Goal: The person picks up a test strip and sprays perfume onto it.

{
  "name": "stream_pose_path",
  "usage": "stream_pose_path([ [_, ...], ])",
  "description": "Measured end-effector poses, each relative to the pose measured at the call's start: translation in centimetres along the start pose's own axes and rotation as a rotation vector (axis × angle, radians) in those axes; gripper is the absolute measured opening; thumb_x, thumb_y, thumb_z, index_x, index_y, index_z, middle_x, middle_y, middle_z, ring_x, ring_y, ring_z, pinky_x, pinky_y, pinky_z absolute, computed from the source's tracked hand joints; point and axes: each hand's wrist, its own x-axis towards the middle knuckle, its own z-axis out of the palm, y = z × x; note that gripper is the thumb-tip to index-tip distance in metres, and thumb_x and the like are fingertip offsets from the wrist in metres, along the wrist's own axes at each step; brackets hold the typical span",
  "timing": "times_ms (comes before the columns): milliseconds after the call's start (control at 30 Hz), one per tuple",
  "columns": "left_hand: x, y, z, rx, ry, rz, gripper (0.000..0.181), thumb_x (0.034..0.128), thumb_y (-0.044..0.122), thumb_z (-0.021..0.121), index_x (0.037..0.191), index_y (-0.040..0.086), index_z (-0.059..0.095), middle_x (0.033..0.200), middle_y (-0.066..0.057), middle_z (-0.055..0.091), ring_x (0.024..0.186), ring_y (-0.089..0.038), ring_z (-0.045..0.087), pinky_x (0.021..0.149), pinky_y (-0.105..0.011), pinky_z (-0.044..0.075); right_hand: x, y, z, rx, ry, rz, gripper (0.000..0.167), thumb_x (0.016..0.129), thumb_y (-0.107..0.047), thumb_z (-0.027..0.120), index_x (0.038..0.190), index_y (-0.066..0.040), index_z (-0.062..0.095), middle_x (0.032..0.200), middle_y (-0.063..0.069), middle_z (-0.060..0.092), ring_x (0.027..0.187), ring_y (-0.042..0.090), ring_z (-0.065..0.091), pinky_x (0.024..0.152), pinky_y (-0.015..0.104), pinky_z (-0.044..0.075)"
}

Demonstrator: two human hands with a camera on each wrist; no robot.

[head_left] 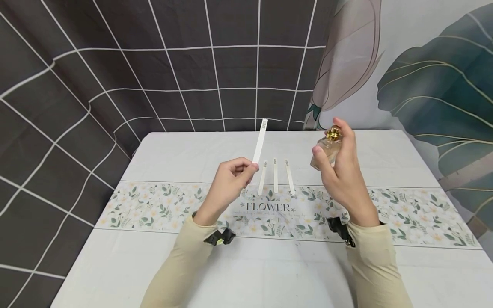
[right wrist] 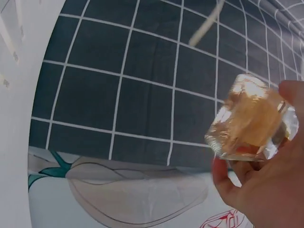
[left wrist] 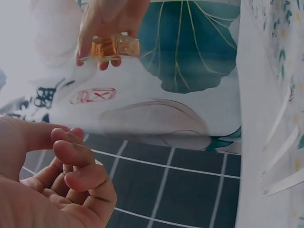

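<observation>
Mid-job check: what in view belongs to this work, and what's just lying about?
Likely in the job:
bottle, held by the right hand
white strip, pinched by the left hand
loose strips, probably

Just surroundings:
flower-print band
grid-patterned cloth
leaf-print cloth

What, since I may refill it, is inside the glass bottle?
Something amber, probably liquid, shows through the glass bottle; the right hand covers part of it, hiding what's there.

I can't read the tiny print (head_left: 264, 124) on the white strip (head_left: 259, 143) mid-frame. The left hand (head_left: 233, 177) hides its low part. Both sleeves (head_left: 181, 265) run off the bottom edge. In the right wrist view, the bottle (right wrist: 251, 118) at right looks blurry.
</observation>
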Motion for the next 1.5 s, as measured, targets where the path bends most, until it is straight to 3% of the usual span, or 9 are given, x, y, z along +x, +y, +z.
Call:
stream_pose_path([
  [100, 0.6, -0.7, 0.1, -0.051, 0.003, -0.055, 0.016, 0.1006, 0.009, 0.061, 0.096, -0.002, 0.071, 0.062, 0.002, 0.051, 0.056, -0.012, 0.043, 0.052, -0.021, 0.033, 0.2, 0.7, -0.3, -0.052, -0.013, -0.007, 0.066, 0.102, -0.008, 0.058, 0.158, -0.007, 0.023, 0.14, 0.024, 0.041, 0.127, 0.03, 0.04, 0.109, 0.046, 0.032],
  [200, 1.2, -1.6, 0.2, -0.079, 0.007, -0.108, 0.016, 0.101, 0.009, 0.06, 0.095, -0.002, 0.07, 0.061, 0.003, 0.05, 0.057, -0.012, 0.042, 0.053, -0.021, 0.033, 0.4, 1.5, -0.7, -0.096, -0.022, 0.011, 0.067, 0.098, -0.006, 0.066, 0.154, -0.004, 0.031, 0.14, 0.022, 0.046, 0.121, 0.032, 0.046, 0.103, 0.047, 0.037],
  [367, 2.0, -3.3, 0.4, -0.141, 0.016, -0.22, 0.017, 0.1017, 0.01, 0.059, 0.095, -0.003, 0.068, 0.062, 0.002, 0.051, 0.056, -0.01, 0.042, 0.054, -0.02, 0.035, 0.5, 2.9, -1.2, -0.16, -0.045, 0.056, 0.058, 0.09, -0.004, 0.076, 0.14, 0.001, 0.048, 0.132, 0.021, 0.051, 0.118, 0.033, 0.052, 0.106, 0.051, 0.046],
  [667, 3.1, -7.2, 0.9, -0.162, 0.019, -0.416, 0.026, 0.1024, 0.015, 0.059, 0.107, -0.009, 0.065, 0.066, 0.003, 0.053, 0.051, -0.007, 0.041, 0.05, -0.019, 0.034, 0.6, 5.2, -0.9, -0.245, -0.106, 0.126, 0.057, 0.089, -0.005, 0.078, 0.139, 0.001, 0.051, 0.137, 0.024, 0.054, 0.123, 0.04, 0.05, 0.1, 0.059, 0.046],
  [800, 3.3, -8.5, 1.0, -0.138, 0.002, -0.459, 0.029, 0.1026, 0.016, 0.058, 0.107, -0.012, 0.062, 0.064, 0.005, 0.053, 0.048, -0.006, 0.04, 0.048, -0.019, 0.033, 0.6, 6.0, -0.5, -0.251, -0.139, 0.16, 0.056, 0.09, -0.002, 0.075, 0.14, 0.002, 0.05, 0.134, 0.024, 0.054, 0.121, 0.04, 0.052, 0.097, 0.057, 0.049],
  [1200, 3.3, -10.7, 1.0, -0.072, -0.042, -0.592, 0.027, 0.1017, 0.021, 0.058, 0.092, -0.002, 0.068, 0.062, 0.004, 0.056, 0.045, -0.004, 0.038, 0.044, -0.017, 0.032, 0.3, 7.9, 0.4, -0.226, -0.203, 0.2, 0.056, 0.091, -0.002, 0.074, 0.14, 0.004, 0.047, 0.124, 0.024, 0.056, 0.113, 0.041, 0.057, 0.094, 0.055, 0.053],
  [1333, 3.2, -11.1, 1.1, -0.025, -0.071, -0.614, 0.029, 0.1019, 0.022, 0.057, 0.084, 0.002, 0.068, 0.063, 0.002, 0.058, 0.044, -0.004, 0.038, 0.042, -0.017, 0.031, 0.2, 8.3, 0.6, -0.222, -0.234, 0.238, 0.057, 0.091, -0.003, 0.074, 0.141, 0.003, 0.047, 0.128, 0.025, 0.056, 0.11, 0.043, 0.059, 0.094, 0.056, 0.052],
  [1500, 3.2, -11.3, 1.1, 0.017, -0.106, -0.623, 0.029, 0.1024, 0.022, 0.057, 0.084, 0.003, 0.069, 0.062, 0.001, 0.06, 0.043, -0.004, 0.04, 0.042, -0.017, 0.033, 0.1, 8.9, 0.9, -0.217, -0.292, 0.295, 0.057, 0.094, -0.008, 0.073, 0.143, 0.002, 0.045, 0.138, 0.027, 0.054, 0.11, 0.046, 0.062, 0.093, 0.056, 0.053],
])
